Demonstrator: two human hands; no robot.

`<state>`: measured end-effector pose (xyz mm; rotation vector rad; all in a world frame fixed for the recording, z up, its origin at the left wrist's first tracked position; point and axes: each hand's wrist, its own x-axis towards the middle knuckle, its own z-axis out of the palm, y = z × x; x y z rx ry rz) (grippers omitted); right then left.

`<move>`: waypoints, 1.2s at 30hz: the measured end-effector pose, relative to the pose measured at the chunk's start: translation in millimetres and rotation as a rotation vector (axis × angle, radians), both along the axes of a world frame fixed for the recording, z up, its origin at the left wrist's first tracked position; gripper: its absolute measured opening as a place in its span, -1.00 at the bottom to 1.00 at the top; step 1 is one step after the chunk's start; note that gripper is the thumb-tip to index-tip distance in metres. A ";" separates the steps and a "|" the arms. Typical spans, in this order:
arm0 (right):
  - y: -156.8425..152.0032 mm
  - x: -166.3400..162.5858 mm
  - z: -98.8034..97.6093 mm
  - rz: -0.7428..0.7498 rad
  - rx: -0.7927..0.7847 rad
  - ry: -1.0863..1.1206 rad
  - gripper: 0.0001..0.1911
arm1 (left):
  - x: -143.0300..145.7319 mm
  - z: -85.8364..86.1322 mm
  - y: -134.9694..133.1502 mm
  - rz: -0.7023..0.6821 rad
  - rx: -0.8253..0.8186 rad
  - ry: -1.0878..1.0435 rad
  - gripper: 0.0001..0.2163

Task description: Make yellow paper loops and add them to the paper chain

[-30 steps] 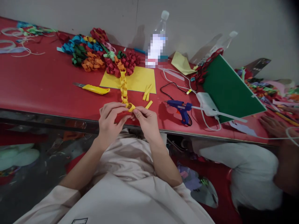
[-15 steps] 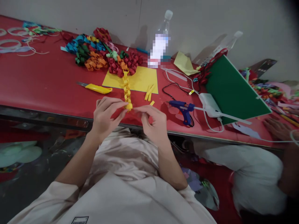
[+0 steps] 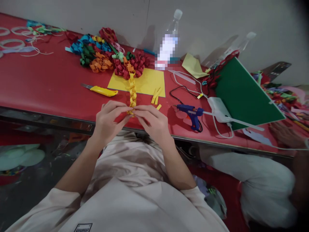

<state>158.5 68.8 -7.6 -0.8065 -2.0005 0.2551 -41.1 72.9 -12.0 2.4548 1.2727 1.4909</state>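
A yellow paper chain (image 3: pixel 132 88) runs from the heap of coloured paper chains (image 3: pixel 103 56) down to the table's front edge. My left hand (image 3: pixel 109 117) pinches its lowest link between thumb and fingers. From the other side my right hand (image 3: pixel 153 120) closes on the same link, the fingertips of both hands meeting there. The fingers partly hide that link. Just beyond my right hand lie several loose yellow paper strips (image 3: pixel 156 96). A yellow sheet (image 3: pixel 149 82) lies under part of the chain. Left of it rests a yellow utility knife (image 3: pixel 103 91), blade out.
A blue glue gun (image 3: pixel 190 111) with a glue stick lies right of my hands, by a white power strip (image 3: pixel 217 109) and cables. A green board (image 3: pixel 246 96) leans behind. Plastic bottles (image 3: pixel 178 15) stand along the wall. Another person's hand (image 3: pixel 287 133) rests far right.
My right hand has moved left, and its fingertips now close on the chain's end link beside my left fingers. The view has shifted slightly.
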 end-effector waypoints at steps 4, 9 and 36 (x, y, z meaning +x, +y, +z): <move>1.3 3.2 -5.1 0.006 0.059 -0.089 -0.76 | 0.0 0.9 -2.3 0.013 -0.115 -0.018 -0.87; 1.2 8.4 -4.3 0.071 0.112 -0.240 -0.73 | -7.2 6.0 3.3 -0.130 -0.395 -0.046 -0.85; 12.7 -2.4 9.0 0.024 -0.072 -0.583 -0.89 | -13.0 8.5 2.3 -0.114 -0.216 0.499 -0.82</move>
